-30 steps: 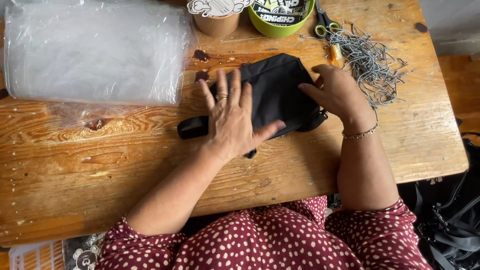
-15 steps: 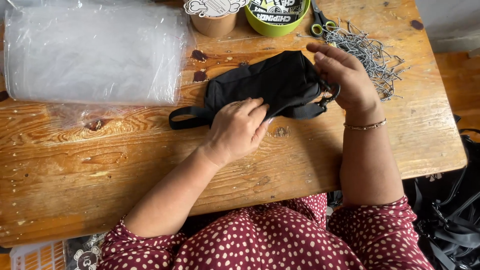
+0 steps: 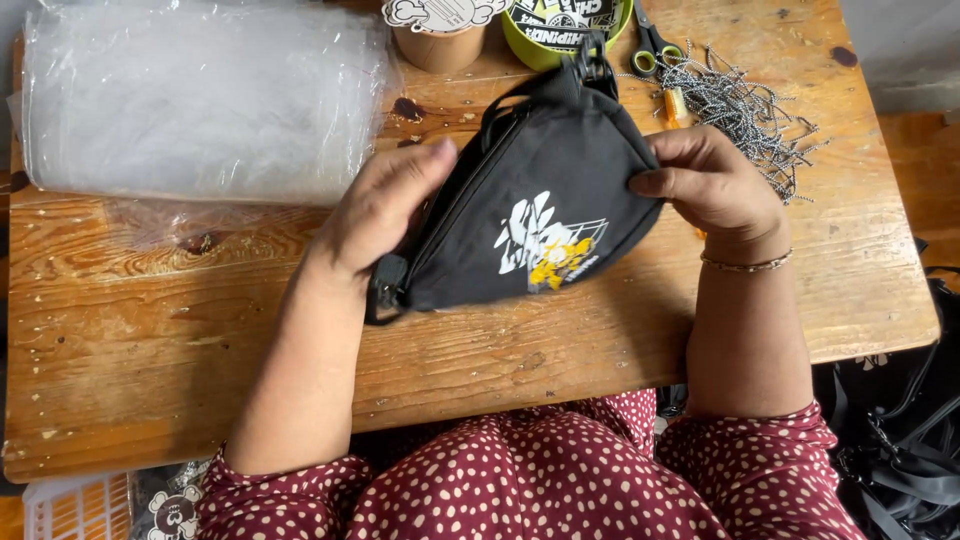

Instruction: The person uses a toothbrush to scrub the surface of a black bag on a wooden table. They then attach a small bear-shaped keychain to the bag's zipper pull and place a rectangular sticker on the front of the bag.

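A scarred wooden table (image 3: 150,340) fills the view, and above its middle a black fabric pouch (image 3: 535,215) with a white and yellow print is held up between both hands, lifted off the boards rather than lying on them. Its long axis runs on a slant, from the strap end low on the person's left up to the buckle end high and toward the far edge. The left hand (image 3: 385,205) grips the zip side of the pouch, fingers curled over its upper left edge. The right hand (image 3: 710,185) pinches the opposite rounded edge, thumb in front. Both hands touch it; neither is nearer. A heap of clear plastic bags (image 3: 200,95) lies well to the left, a tangle of speckled cords (image 3: 745,110) just beyond the right hand, and green-handled scissors (image 3: 655,45) sit near the far edge.
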